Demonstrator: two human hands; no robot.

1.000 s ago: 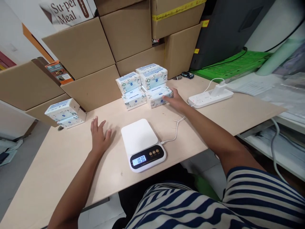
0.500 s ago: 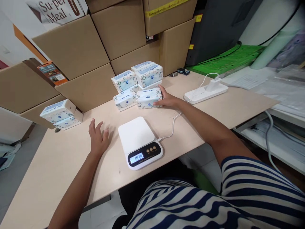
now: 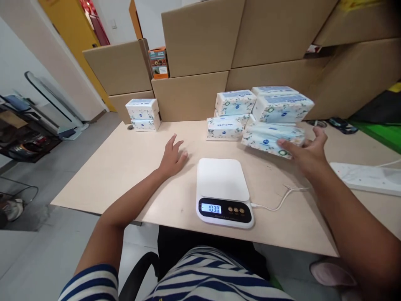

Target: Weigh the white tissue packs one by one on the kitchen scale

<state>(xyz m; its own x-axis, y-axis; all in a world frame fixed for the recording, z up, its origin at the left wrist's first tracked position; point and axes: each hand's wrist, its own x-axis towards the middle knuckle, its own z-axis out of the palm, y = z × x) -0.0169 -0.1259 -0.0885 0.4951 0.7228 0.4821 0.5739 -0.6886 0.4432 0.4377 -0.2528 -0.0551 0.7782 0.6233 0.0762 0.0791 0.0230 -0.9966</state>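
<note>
My right hand (image 3: 308, 152) grips a floral tissue pack (image 3: 269, 139) at its right end, the pack tilted in front of a pile of similar packs. Behind it, another tissue pack (image 3: 283, 108) sits on the pile, with a further tissue pack (image 3: 235, 102) to its left above a lower pack (image 3: 225, 127). My left hand (image 3: 173, 158) rests over the table with fingers spread, holding nothing. Between my hands lies a white digital scale (image 3: 223, 179) with a bare plate, its display (image 3: 211, 208) lit and reading about 103.0.
Two stacked tissue packs (image 3: 142, 109) stand at the table's far left corner. Cardboard boxes (image 3: 191, 98) form a wall along the back. A white power strip (image 3: 366, 177) lies at right, and a white cable (image 3: 282, 200) runs from the scale. The table (image 3: 103, 167) ends at the left.
My head view has turned left. My right hand has tilted the tissue pack and seems to have lifted it from the table. The scale reading stays the same; my left hand remains open.
</note>
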